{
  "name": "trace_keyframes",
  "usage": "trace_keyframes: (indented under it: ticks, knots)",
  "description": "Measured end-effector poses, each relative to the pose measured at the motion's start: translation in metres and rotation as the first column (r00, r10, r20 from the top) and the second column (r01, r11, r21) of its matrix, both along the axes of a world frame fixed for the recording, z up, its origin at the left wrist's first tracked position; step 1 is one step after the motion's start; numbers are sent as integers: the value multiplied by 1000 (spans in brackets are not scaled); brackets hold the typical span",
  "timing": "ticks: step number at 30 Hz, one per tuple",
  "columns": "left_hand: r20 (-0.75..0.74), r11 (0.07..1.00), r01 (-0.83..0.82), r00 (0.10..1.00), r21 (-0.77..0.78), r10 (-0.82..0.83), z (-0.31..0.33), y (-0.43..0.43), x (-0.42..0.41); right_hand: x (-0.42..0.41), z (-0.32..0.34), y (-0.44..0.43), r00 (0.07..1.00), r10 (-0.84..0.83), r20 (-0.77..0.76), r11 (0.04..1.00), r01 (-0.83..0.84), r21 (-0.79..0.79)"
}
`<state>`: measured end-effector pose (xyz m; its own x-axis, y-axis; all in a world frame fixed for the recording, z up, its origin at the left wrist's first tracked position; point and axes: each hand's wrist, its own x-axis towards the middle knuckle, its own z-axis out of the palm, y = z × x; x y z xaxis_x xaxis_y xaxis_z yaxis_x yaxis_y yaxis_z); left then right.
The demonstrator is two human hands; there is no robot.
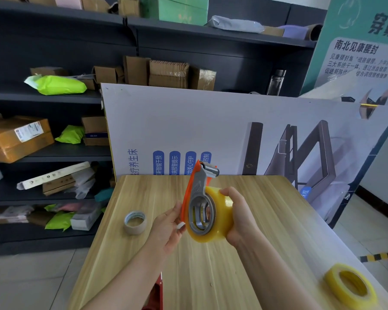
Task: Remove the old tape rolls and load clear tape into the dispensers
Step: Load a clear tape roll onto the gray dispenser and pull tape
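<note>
**Q:** Where is the tape dispenser?
**A:** The orange-and-grey tape dispenser [198,189] is held in the air above the middle of the wooden desk [244,276]. Its roller end points up and tilts away from the person. A clear tape roll [221,222], yellowish in bulk, sits on its hub.

**Q:** What is the state of each grip?
**A:** Left hand [168,229]: the grip pinches the dispenser's orange side plate, with the thumb on the near edge. Right hand [238,218]: the grip curls round the outer face of the clear tape roll. Most of its fingers are hidden behind the roll.

**Q:** Which other rolls are present?
**A:** An old roll [135,222], worn nearly to its cardboard core, lies flat on the desk to the left of the left hand, not touching it. A second clear tape roll [351,285] lies at the desk's near right, well apart from both hands. A red object [156,294] shows beside the left forearm, cut off by the frame edge, and cannot be identified.

**Q:** What surrounds the desk?
**A:** A printed board [188,121] stands behind the desk's far edge. Dark shelves [54,97] on the left carry cartons and green mailer bags.
</note>
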<state>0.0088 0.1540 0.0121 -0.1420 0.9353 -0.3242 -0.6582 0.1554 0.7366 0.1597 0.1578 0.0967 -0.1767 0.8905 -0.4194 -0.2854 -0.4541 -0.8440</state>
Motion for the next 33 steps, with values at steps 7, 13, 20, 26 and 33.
trace_keyframes:
  ticks: [7,13,20,26,33]
  knots:
    - [-213,998,-56,975,32,62,-11,-23,22,10,-6,-6,1000,-2,-1,1000,2,-23]
    - [-377,991,-133,918,-5,121,-17,-45,34,15,-17,-16,999,43,8,997,-43,-66]
    - [-390,989,-143,912,-21,124,-26,-64,43,20,-23,-28,995,94,-31,992,-96,-84]
    - [-339,990,-33,941,-137,-15,-29,-83,42,14,-35,-40,999,34,30,998,-32,-61]
    - [-196,941,54,972,-333,-126,-47,-114,51,10,-54,-73,994,-5,110,980,26,-198]
